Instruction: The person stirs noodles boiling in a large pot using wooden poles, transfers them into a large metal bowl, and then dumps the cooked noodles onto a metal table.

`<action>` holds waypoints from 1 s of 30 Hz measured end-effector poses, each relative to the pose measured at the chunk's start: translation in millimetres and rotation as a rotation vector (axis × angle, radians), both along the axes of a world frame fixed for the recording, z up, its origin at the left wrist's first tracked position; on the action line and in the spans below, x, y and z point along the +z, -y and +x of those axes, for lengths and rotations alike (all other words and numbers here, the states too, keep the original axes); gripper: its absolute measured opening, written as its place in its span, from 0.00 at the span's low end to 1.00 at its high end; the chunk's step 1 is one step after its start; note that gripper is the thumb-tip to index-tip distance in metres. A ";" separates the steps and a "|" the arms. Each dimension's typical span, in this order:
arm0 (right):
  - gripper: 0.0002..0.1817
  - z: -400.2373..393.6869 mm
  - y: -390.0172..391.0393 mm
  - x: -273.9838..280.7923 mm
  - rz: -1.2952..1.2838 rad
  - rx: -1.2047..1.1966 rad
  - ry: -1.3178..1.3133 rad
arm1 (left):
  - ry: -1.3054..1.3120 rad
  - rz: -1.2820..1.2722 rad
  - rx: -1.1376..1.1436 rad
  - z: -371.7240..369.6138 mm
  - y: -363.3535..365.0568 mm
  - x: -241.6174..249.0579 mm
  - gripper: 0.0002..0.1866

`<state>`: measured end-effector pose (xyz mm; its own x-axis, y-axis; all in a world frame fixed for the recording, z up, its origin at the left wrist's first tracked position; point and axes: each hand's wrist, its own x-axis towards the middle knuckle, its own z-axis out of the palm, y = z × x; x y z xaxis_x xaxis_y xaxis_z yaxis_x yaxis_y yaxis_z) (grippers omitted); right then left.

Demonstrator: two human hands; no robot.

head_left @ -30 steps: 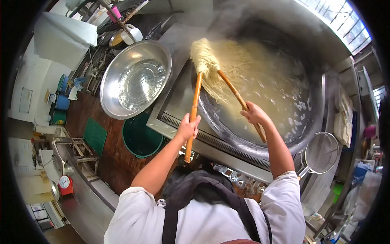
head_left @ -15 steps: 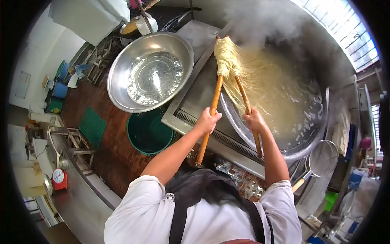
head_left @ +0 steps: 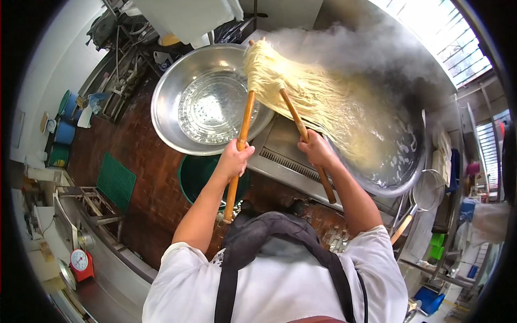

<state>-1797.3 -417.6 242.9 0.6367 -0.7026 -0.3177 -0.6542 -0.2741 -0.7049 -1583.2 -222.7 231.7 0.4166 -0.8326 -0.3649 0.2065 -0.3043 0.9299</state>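
Hoisting noodles (head_left: 301,81), upper middle | your left hand (head_left: 235,160) + right hand (head_left: 319,149): fingers clenched round sticks (head_left: 246,121) | noodles just swung over basin (head_left: 167,107), kinda bridging to pot (head_left: 385,189)

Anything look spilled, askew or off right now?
The floor near the right forearm has pale, shiny patches, perhaps water or scraps; I cannot tell which. Otherwise nothing stands out: the noodles hang from both sticks and trail into the pot.
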 end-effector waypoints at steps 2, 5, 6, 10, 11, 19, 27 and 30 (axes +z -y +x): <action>0.12 12.3 -5.2 -27.4 -0.140 0.044 -0.045 | 0.030 0.057 0.000 19.5 -14.1 -15.3 0.13; 0.12 5.3 1.5 -40.4 -0.260 0.115 -0.247 | 0.065 0.118 -0.065 43.2 -33.3 -55.7 0.12; 0.12 -3.7 6.3 -42.8 -0.305 0.156 -0.316 | 0.059 0.144 -0.093 47.4 -41.4 -72.3 0.12; 0.09 -28.8 21.7 -12.3 -0.504 0.271 -0.550 | 0.128 0.279 -0.066 58.0 -64.1 -118.5 0.13; 0.09 -34.0 29.6 0.7 -0.544 0.287 -0.635 | 0.195 0.317 -0.089 69.4 -70.0 -137.3 0.14; 0.08 -163.4 86.4 157.9 -0.585 0.169 -0.720 | 0.437 0.711 -0.506 191.7 -156.9 -27.2 0.14; 0.10 -361.1 148.7 204.4 -0.480 -0.057 -0.657 | 0.835 0.728 -0.373 76.3 -135.5 135.5 0.19; 0.11 -420.6 197.0 185.7 -0.497 -0.059 -0.689 | 0.519 0.565 -0.394 -16.2 -70.2 97.3 0.17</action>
<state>-2217.9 -614.6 428.6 0.3721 -0.8890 -0.2668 -0.9159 -0.3982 0.0496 -1599.4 -152.5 329.0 0.3642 -0.7026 -0.6113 -0.4206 -0.7097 0.5652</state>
